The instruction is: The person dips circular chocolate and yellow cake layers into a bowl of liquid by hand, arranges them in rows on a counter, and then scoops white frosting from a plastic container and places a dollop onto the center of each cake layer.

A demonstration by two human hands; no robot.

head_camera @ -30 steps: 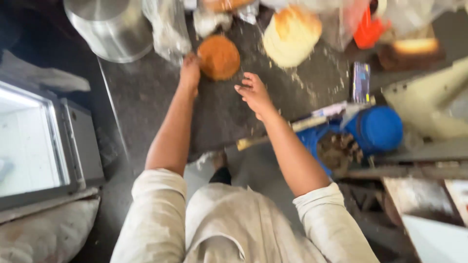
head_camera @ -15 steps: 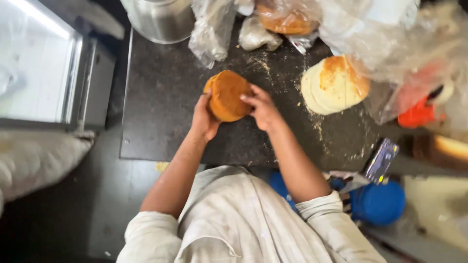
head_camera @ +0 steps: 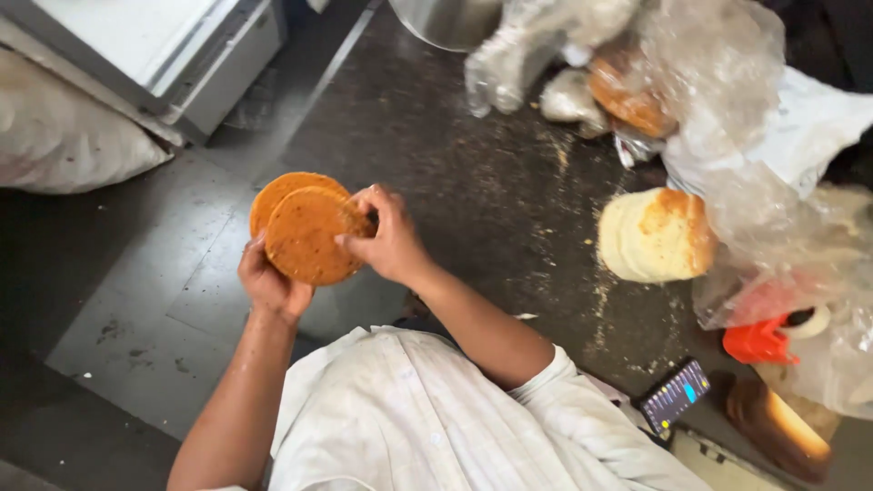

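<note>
**2 browned rounds in my hands, the stack on the table untouched**

I hold 2 flat orange-brown rounds (head_camera: pixel 305 227) up in front of my chest, away from the dark table (head_camera: pixel 436 173). My left hand (head_camera: pixel 268 282) cups them from below, palm up, fingers curled around the lower edge. My right hand (head_camera: pixel 386 238) comes in from the right side, thumb and fingers pinching the rim of the front round, which overlaps the one behind and hides most of it. Both forearms are bent in toward each other, elbows close to my body.

As I judge it, the 2 rounds are picked up and being parted or checked, nothing more. The pale stack of rounds (head_camera: pixel 655 235) lies on its side on the table, well apart from my hands, beside crumpled clear plastic bags (head_camera: pixel 727 82). Crumbs lie scattered over the table. A phone (head_camera: pixel 673 395) sits at its near edge.
</note>
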